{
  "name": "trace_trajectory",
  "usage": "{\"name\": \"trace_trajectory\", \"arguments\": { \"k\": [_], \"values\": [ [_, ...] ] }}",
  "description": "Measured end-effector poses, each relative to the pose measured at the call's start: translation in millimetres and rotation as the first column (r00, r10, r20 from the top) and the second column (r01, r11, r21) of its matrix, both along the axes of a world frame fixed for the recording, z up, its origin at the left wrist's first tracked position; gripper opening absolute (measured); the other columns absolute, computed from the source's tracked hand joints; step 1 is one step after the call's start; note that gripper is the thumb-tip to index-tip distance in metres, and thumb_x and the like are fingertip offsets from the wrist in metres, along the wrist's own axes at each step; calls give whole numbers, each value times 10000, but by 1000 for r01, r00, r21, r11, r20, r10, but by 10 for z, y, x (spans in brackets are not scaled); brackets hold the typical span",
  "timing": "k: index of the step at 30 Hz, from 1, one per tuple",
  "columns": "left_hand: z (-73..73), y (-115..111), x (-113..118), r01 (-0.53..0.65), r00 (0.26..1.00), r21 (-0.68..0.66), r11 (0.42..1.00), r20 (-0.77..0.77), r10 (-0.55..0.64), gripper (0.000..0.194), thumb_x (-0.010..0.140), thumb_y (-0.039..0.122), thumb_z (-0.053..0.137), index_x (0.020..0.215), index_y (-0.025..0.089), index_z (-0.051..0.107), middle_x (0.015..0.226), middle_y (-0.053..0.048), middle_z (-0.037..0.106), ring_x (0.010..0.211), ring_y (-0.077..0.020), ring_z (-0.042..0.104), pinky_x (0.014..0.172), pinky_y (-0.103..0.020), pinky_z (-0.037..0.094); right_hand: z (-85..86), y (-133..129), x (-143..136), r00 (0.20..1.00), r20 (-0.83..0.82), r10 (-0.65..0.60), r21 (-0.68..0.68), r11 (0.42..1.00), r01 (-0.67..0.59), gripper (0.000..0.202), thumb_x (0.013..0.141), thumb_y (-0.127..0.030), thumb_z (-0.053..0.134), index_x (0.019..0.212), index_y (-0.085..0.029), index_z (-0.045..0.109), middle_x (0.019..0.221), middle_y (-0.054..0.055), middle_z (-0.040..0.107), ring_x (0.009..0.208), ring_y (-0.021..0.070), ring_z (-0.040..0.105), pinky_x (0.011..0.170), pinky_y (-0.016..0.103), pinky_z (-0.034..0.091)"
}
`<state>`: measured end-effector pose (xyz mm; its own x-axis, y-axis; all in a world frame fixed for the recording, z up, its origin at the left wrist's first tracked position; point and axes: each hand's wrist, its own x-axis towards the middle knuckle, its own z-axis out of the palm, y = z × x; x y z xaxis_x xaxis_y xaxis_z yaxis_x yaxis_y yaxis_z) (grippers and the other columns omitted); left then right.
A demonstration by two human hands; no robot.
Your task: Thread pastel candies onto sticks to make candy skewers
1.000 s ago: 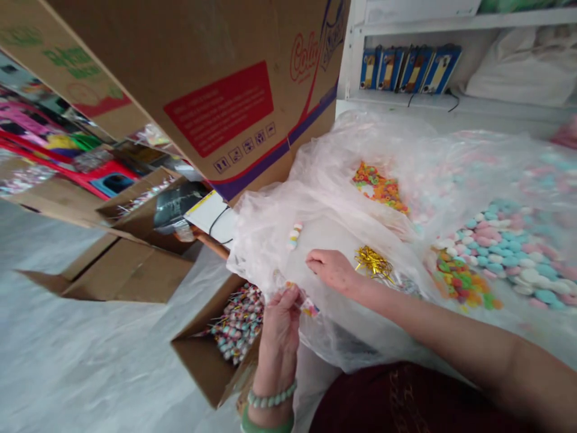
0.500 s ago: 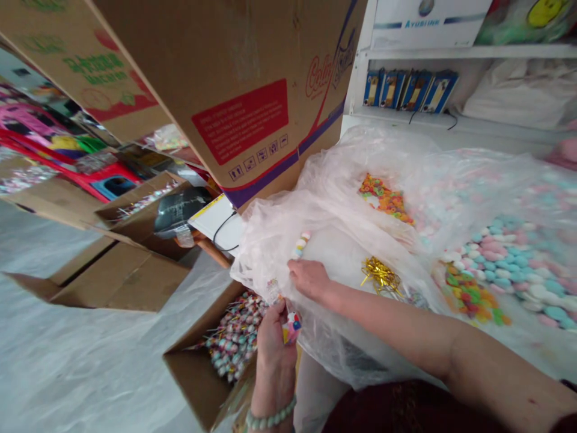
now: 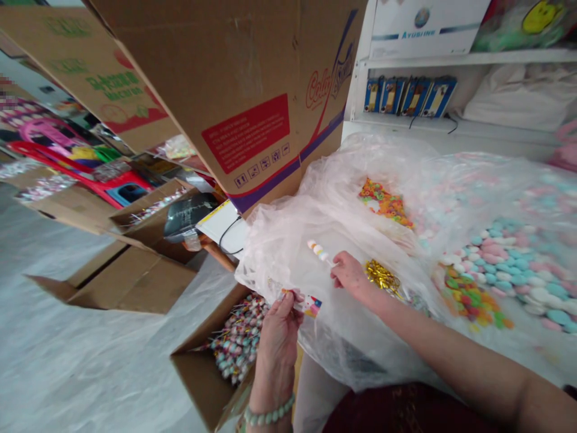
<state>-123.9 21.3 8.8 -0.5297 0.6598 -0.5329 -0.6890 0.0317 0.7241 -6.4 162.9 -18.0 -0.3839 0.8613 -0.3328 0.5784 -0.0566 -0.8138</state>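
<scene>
My right hand pinches the thin white stick of a candy skewer. Its pale marshmallow-like pieces point up and left, above the clear plastic sheet. Lower and to the left, my left hand is closed on a small clear candy bag with a colourful printed end that points right. The skewer and the bag are apart. Gold twist ties lie in a bunch just beyond my right wrist.
Gummy candies, orange rings and pastel marshmallows lie in plastic on the right. A tall cardboard box stands behind. Below left, an open carton holds many wrapped skewers. White shelves line the back.
My right hand has moved right with the candy skewer, which now tilts left. My left hand has risen slightly, and the bag's printed end has swung from hanging down to pointing right.
</scene>
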Motion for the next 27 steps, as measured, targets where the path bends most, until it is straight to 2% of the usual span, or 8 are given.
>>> {"name": "trace_trajectory", "arguments": {
  "k": [3, 5, 9, 12, 16, 19, 23, 27],
  "values": [
    [66, 134, 109, 15, 1000, 35, 999, 14, -16, 122, 719, 210, 720, 763, 110, 665, 736, -27, 677, 595, -104, 598, 473, -175, 448, 64, 63, 447, 992, -95, -80, -147, 987, 66, 79, 726, -172, 469, 756, -179, 541, 519, -46, 475, 393, 89, 413, 408, 218, 291],
    [129, 236, 191, -23, 997, 44, 999, 77, 19, 48, 799, 154, 631, 773, 123, 656, 743, -31, 685, 631, -119, 623, 534, -207, 493, 131, 17, 729, 982, -158, -107, -200, 977, 74, 55, 716, -220, 488, 694, -183, 521, 499, -61, 419, 387, 78, 356, 394, 219, 249],
    [237, 438, 330, -114, 951, -74, 991, 281, 131, 191, 887, 106, 502, 742, 135, 622, 660, -20, 664, 612, -134, 639, 624, -284, 540, 257, -303, 1233, 911, -390, -132, -278, 960, 21, 104, 723, -275, 522, 682, -182, 501, 532, -64, 419, 431, 66, 343, 418, 211, 227],
    [263, 559, 420, -138, 918, -113, 984, 359, 170, 200, 894, 129, 505, 723, 138, 608, 625, -14, 648, 580, -135, 635, 620, -287, 540, 303, -585, 1511, 883, -444, -148, -261, 965, 31, 108, 757, -271, 517, 696, -184, 498, 545, -66, 424, 459, 66, 354, 440, 208, 241],
    [284, 670, 562, -131, 910, -94, 987, 384, 157, 216, 899, 144, 498, 713, 134, 607, 634, -22, 656, 603, -147, 652, 631, -292, 544, 318, -764, 1688, 921, -371, -121, -174, 983, 59, 101, 790, -250, 474, 717, -189, 510, 566, -61, 439, 477, 72, 368, 460, 211, 272],
    [320, 715, 646, -96, 918, -85, 992, 377, 122, 214, 897, 146, 506, 711, 136, 612, 626, -19, 660, 583, -141, 648, 622, -289, 542, 316, -757, 1736, 934, -332, -132, -124, 988, 96, 95, 787, -234, 466, 716, -191, 513, 575, -57, 447, 484, 77, 376, 459, 215, 274],
    [360, 713, 665, -79, 925, -74, 994, 366, 101, 227, 903, 136, 492, 710, 135, 612, 615, -16, 665, 571, -147, 651, 613, -307, 551, 312, -709, 1777, 904, -400, -148, -154, 984, 92, 103, 810, -255, 459, 743, -195, 509, 571, -60, 444, 482, 83, 384, 462, 221, 275],
    [368, 685, 649, -83, 925, -66, 994, 366, 102, 243, 907, 129, 480, 699, 127, 606, 611, -28, 665, 580, -148, 656, 609, -297, 558, 322, -687, 1778, 931, -353, -96, -111, 992, 60, 107, 809, -236, 454, 730, -201, 518, 554, -58, 435, 490, 97, 403, 478, 226, 300]
  ]
}}
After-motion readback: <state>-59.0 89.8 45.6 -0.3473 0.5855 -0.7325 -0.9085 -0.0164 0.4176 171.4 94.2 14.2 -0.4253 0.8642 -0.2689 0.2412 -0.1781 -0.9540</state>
